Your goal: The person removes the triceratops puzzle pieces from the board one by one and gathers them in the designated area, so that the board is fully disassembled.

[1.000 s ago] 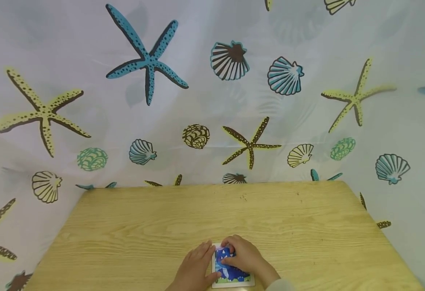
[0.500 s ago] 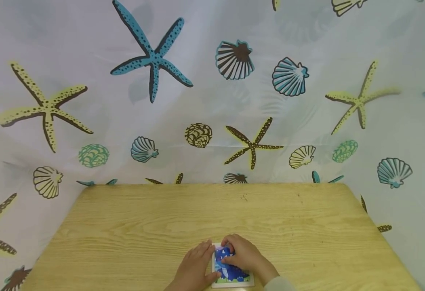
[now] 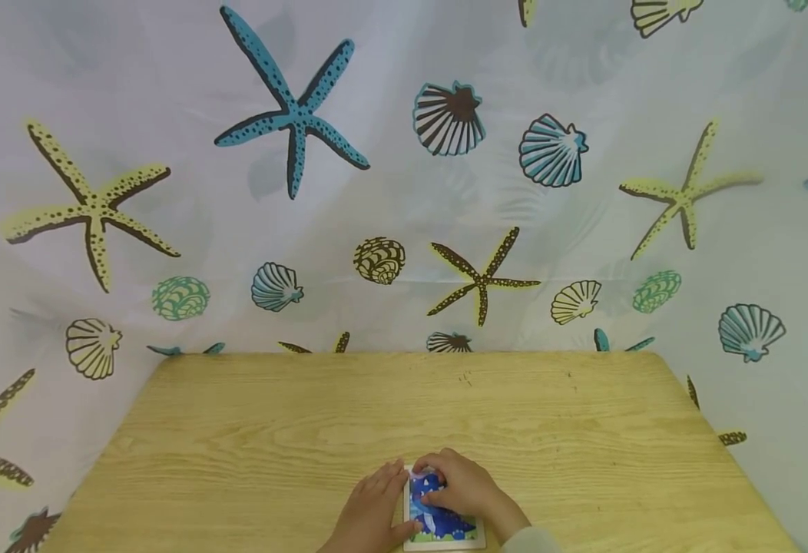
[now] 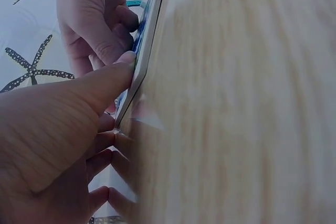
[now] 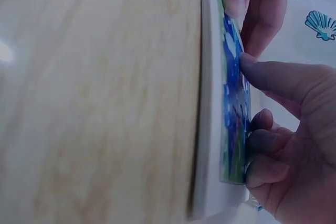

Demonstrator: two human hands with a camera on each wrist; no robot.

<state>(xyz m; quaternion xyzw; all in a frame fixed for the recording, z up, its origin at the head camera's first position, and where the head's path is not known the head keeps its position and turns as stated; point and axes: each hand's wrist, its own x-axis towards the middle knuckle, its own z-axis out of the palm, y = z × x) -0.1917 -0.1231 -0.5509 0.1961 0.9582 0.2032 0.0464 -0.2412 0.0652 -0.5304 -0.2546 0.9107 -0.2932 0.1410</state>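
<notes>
A small white-framed dinosaur puzzle (image 3: 445, 524) lies flat at the table's near edge, its picture a blue dinosaur on green ground. Along its left side, my left hand (image 3: 368, 510) rests with long fingers against the frame, and its thumb (image 4: 113, 80) presses the rim. Over the upper right part of the picture, my right hand (image 3: 469, 488) bends its fingers, with thumb and index finger set on either side of the dinosaur's head. The right thumb (image 5: 273, 77) touches the picture in the right wrist view. Seams between pieces cannot be made out under the fingers.
The wood-grain table (image 3: 273, 430) stretches away behind and to both sides of the puzzle. A white curtain (image 3: 376, 192) printed with starfish and shells hangs around its back and sides.
My right index finger has shifted slightly left along the puzzle's top edge. The left hand stays against the frame. The head view has moved a little.
</notes>
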